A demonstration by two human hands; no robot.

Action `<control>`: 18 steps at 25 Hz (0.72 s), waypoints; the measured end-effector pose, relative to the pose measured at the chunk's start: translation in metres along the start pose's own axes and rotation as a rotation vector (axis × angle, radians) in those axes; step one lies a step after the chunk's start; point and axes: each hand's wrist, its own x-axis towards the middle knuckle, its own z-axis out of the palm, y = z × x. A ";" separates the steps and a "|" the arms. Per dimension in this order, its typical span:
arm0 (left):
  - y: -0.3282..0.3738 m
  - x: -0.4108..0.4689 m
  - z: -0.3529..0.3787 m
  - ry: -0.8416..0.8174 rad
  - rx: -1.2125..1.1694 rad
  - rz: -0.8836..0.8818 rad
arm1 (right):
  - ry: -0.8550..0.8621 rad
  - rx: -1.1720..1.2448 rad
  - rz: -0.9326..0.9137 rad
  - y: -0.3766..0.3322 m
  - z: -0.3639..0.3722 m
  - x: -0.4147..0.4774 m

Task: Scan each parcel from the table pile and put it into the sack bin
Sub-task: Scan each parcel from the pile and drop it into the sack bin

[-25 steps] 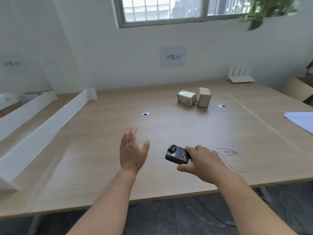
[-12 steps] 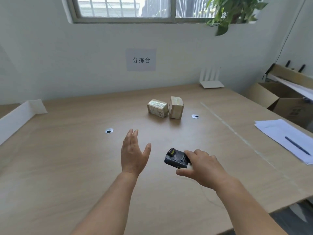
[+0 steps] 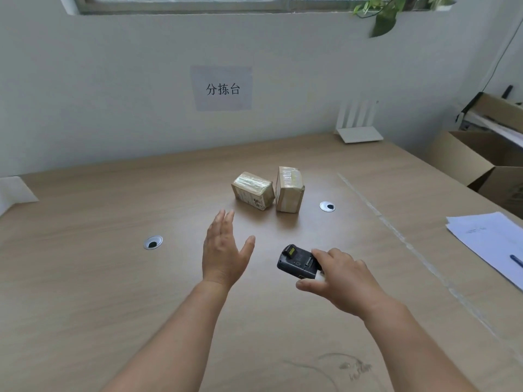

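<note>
A wide wooden table [image 3: 99,292] fills most of the view, running back to a pale wall; beyond its right edge stands an open cardboard box [image 3: 464,159]; a stack of white papers [image 3: 486,239] lies on the table's right side, and a printed sign [image 3: 222,88] is fixed to the wall above the far edge; a white router [image 3: 358,128] sits at the back of the table, its antennas upright. The left hand [image 3: 223,256] hovers over the middle of the table, fingers straight and together, thumb spread, holding nothing; the right hand [image 3: 342,281] curls around the near end of a black scanner [image 3: 297,261]. Two taped brown parcels sit near the table's centre, beyond both hands; the lying parcel [image 3: 252,190] is just ahead of the left fingertips, and the upright parcel [image 3: 289,189] stands on end just beside it; two round grommets [image 3: 153,242] are set into the tabletop; a blue pen [image 3: 516,260] rests on the papers.
</note>
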 end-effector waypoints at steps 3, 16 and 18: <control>0.006 0.021 0.022 -0.022 0.057 0.001 | -0.022 0.006 -0.028 0.022 0.002 0.033; 0.007 0.154 0.099 -0.348 0.546 -0.070 | -0.128 0.063 -0.199 0.085 0.020 0.189; 0.000 0.186 0.114 -0.416 0.695 -0.020 | -0.145 0.058 -0.203 0.095 0.027 0.207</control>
